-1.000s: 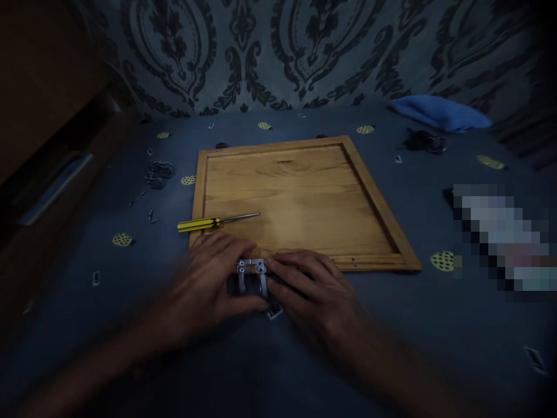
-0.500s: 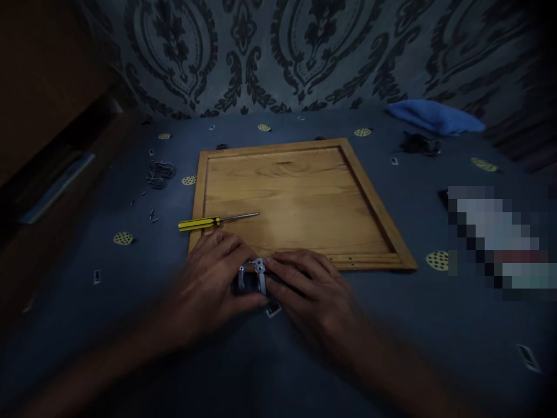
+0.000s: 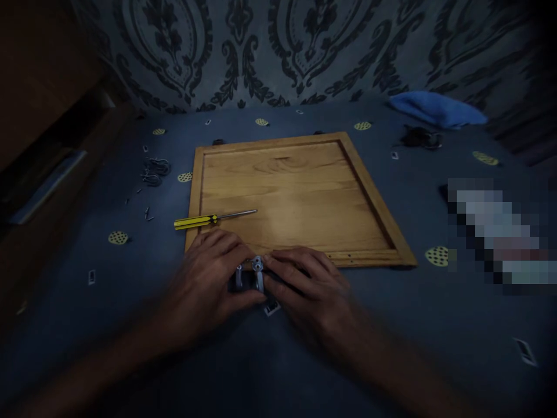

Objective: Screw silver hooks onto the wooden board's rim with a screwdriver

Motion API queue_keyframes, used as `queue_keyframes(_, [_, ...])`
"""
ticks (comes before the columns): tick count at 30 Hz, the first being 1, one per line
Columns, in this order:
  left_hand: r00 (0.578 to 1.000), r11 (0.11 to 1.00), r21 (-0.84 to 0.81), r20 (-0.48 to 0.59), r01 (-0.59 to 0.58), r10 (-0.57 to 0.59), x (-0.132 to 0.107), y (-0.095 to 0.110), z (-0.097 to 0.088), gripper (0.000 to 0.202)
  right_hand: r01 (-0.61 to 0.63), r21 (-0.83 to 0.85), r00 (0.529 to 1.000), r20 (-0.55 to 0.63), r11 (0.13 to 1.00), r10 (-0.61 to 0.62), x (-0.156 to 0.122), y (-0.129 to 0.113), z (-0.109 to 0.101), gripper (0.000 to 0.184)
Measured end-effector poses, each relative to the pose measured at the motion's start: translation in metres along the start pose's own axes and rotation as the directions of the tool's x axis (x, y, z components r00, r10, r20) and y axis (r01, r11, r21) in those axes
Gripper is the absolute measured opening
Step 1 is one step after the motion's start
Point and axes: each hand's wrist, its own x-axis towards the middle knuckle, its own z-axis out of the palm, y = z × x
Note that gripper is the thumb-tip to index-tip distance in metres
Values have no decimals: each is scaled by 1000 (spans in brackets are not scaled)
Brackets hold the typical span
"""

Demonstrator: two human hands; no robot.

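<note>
A framed wooden panel (image 3: pixel 278 197) lies flat on the dark blue patterned cloth. At its near edge, shiny metal fittings (image 3: pixel 258 271) with a screw hole and arms bent toward me sit between my hands; their exact kind is unclear. My left hand (image 3: pixel 213 270) is curled over the panel's edge, its fingers closed on the left fitting and its thumb stretched below. From the other side my right hand (image 3: pixel 311 284) presses its fingertips against the right fitting. Across the panel's left rail rests a screwdriver (image 3: pixel 195 222) with a yellow and black handle, just beyond my left hand.
Small screws (image 3: pixel 148 215) and a bundle of thin metal pieces (image 3: pixel 155 171) lie left of the panel. A blue cloth (image 3: pixel 437 109) and a dark object (image 3: pixel 420 137) are at the back right. A pixelated item (image 3: pixel 496 226) lies at the right. Wooden furniture (image 3: pixel 39 87) stands left.
The whole scene has shifted slightly up and left in view. Both hands keep nearly the same hold on the metal fittings, and the screwdriver stays on the panel.
</note>
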Motion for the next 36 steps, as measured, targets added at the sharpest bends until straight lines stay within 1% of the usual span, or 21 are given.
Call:
queue_keyframes(6, [1000, 1000, 6, 2, -22, 22, -1, -1, 0, 32, -4, -12, 1000, 14, 1000, 4, -1, -1, 0, 28])
queue_keyframes(12, [998, 998, 0, -19, -59, 59, 0, -2, 1, 27, -1, -6, 1000, 11, 1000, 1, 2, -2, -3, 26])
queue_keyframes(15, [998, 998, 0, -13, -61, 61, 0, -2, 1, 26, 6, 0, 1000, 0, 1000, -6, 4, -2, -4, 24])
queue_keyframes(20, [998, 998, -10, -8, -57, 57, 0, -3, 0, 26, 10, -8, 1000, -11, 1000, -10, 3, -1, -3, 28])
queue_keyframes(22, [998, 998, -9, -5, -59, 59, 0, -2, 0, 25, 10, -3, 1000, -14, 1000, -10, 2, 0, -2, 26])
queue_keyframes(24, [998, 998, -2, -8, -63, 63, 1, -2, 0, 26, 16, 16, 999, -49, 1000, -15, 0, 1, -1, 24])
queue_keyframes(28, [998, 998, 20, -7, -63, 63, 1, -1, -1, 31, 10, 29, 988, -156, 1000, -5, -2, 2, -3, 22])
queue_keyframes(30, [998, 998, 28, -5, -56, 56, 1, -1, -1, 32, 5, 27, 983, -185, 1000, 0, -1, 1, -4, 19])
queue_keyframes(32, [998, 998, 32, -8, -56, 56, 0, -1, -1, 32, 13, 36, 981, -196, 999, -6, 0, 1, -5, 20])
queue_keyframes(36, [998, 997, 35, -11, -64, 65, 0, -2, 0, 31, 29, 40, 985, -170, 999, -22, 0, 0, -4, 20])
